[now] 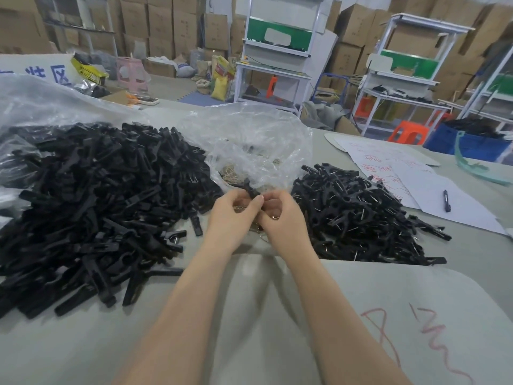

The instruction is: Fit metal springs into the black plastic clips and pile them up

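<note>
Grey-green tabletop fills the lower frame. Left half: large heap of bare black plastic clips, spilling from a bag. Centre, above the hands: crumpled clear plastic bag with tangled thin metal springs inside. Right of centre: smaller pile of fitted black clips, metal showing in many. Far right: white paper sheets with red writing.

Left hand and right hand meet at frame centre, between the two heaps. Both have fingers curled and pinch a single black plastic clip, which sticks up above the fingertips. A few loose springs lie on the tabletop just below the hands. Black pen lies on the paper.

Risks:
- The spring may slip or flick away while being pressed in, since the grip is fingertips only.
- It may seat crooked.
- The tangled springs may drag extras out of the bag.
- An unfitted clip may get tossed onto the fitted pile. The heaps lie near each other, so they could mix.

Hidden or unclear:
- The fingers cover the clip's lower end, so I cannot tell if a spring is in it yet or held by the right hand.
- The large heap is cut off at the left edge.
- The bag film blurs the springs.
</note>
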`<state>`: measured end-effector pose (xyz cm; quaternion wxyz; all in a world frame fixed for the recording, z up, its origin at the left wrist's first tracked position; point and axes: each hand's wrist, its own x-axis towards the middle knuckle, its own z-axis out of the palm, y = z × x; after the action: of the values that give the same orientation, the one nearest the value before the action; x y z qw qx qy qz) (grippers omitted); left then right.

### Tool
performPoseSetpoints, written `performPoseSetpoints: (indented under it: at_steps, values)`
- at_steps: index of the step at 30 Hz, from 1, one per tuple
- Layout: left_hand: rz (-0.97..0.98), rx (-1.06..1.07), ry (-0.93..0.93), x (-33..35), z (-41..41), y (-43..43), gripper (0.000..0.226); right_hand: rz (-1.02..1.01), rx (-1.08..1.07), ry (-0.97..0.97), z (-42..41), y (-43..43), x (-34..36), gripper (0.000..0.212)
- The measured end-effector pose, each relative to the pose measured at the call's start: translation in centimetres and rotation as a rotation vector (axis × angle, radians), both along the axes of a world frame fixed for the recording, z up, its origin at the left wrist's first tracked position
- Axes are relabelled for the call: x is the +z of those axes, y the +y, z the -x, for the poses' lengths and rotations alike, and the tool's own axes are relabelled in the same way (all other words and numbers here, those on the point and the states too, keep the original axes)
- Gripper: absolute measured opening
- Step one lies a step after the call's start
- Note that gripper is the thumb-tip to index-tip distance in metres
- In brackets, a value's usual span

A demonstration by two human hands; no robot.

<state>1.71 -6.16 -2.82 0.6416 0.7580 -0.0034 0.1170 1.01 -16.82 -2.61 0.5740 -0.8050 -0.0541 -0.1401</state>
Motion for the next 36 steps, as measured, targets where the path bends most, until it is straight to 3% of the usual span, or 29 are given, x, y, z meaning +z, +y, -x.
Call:
performPoseSetpoints:
  at_steps: [4,6,9,11,14,18,20,25,30,36]
  values:
    - [-0.064,0.095,0.061,-0.5,-0.5,0.3,0.024,0.029,0.059,-0.039,0.3,0.2,-1.2,0.028]
    - [0.004,0.104,0.100,-0.6,-0.7,0.6,0.022,-0.030,0.060,-0.006,0.1,-0.1,-1.6,0.028]
    - [0.233,0.047,0.139,-0.4,-0.5,0.8,0.022,-0.176,-0.008,0.065,-0.4,-0.8,-1.8,0.029]
    - [0.255,0.007,0.143,-0.3,-0.5,0.9,0.012,-0.421,0.000,0.104,-0.6,-1.2,-1.7,0.032]
    - [0.115,-0.073,0.128,-0.2,-0.1,0.5,0.004,-0.787,0.069,0.087,-0.6,-1.5,-1.3,0.028]
    - [-0.162,-0.085,0.048,-0.4,0.2,0.0,0.005,-1.047,0.023,0.067,-0.7,-1.5,-0.6,0.012]
    - [-0.229,-0.065,0.015,-0.6,0.2,-0.1,0.004,-1.000,-0.006,0.051,-0.7,-1.2,-0.8,0.010]
    - [-0.189,-0.063,-0.012,-0.5,0.3,-0.2,0.008,-0.346,-0.110,-0.083,-0.6,-0.3,-1.8,0.018]
    - [0.005,-0.171,0.045,-0.3,0.1,-0.1,0.028,-0.220,-0.104,-0.113,-0.4,-0.1,-1.7,0.022]
    - [0.213,-0.109,0.158,-0.4,-0.1,0.4,0.015,0.020,-0.056,-0.121,-0.2,-0.1,-1.8,0.027]
